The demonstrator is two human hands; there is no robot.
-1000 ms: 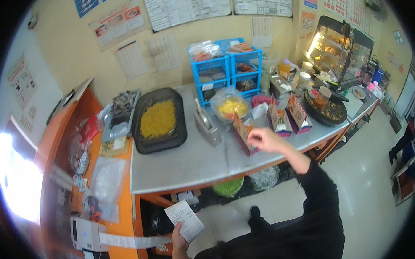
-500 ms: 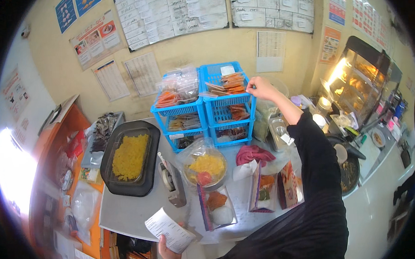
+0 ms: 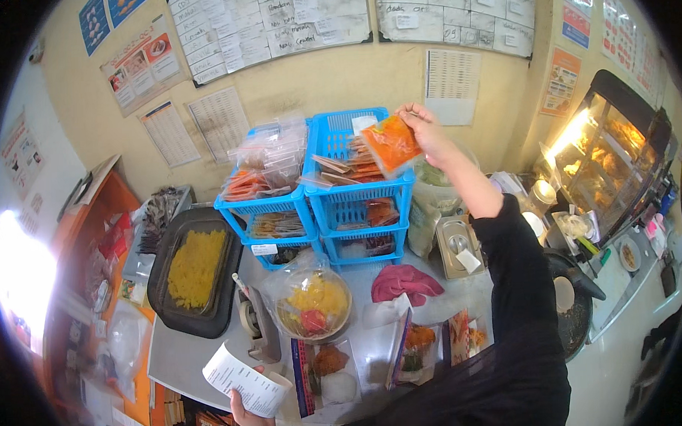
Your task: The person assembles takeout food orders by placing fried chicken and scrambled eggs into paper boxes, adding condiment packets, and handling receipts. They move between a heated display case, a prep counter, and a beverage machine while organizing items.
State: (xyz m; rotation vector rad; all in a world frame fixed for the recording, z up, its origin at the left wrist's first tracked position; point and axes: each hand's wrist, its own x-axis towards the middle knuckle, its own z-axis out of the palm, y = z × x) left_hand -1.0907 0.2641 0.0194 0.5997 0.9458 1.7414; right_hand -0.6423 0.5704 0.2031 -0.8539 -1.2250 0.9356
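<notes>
My right hand point(image 3: 426, 135) pinches the corner of a flat clear sachet of orange sauce point(image 3: 393, 145), lifted just above the right-hand blue basket rack point(image 3: 363, 188). More orange sachets point(image 3: 360, 167) lie in that rack's top tier. My left hand point(image 3: 250, 419) grips a curled white paper receipt point(image 3: 246, 385) at the table's front edge. Beside it on the table stands an open food box point(image 3: 335, 378) with a fried piece and white rice. Two more open boxes, one of them a middle box point(image 3: 412, 349), stand to its right, partly behind my sleeve.
A black tray of yellow rice point(image 3: 196, 270) lies at the left, near a tape dispenser point(image 3: 258, 321). A plastic-lined bowl point(image 3: 314, 304), a maroon cloth point(image 3: 405, 283) and a metal container point(image 3: 460, 246) sit in the middle. A lit food warmer point(image 3: 601, 144) stands at the right.
My right hand has drawn an orange sachet up out of the basket. The view has shifted closer to the racks. My left hand still holds the receipt.
</notes>
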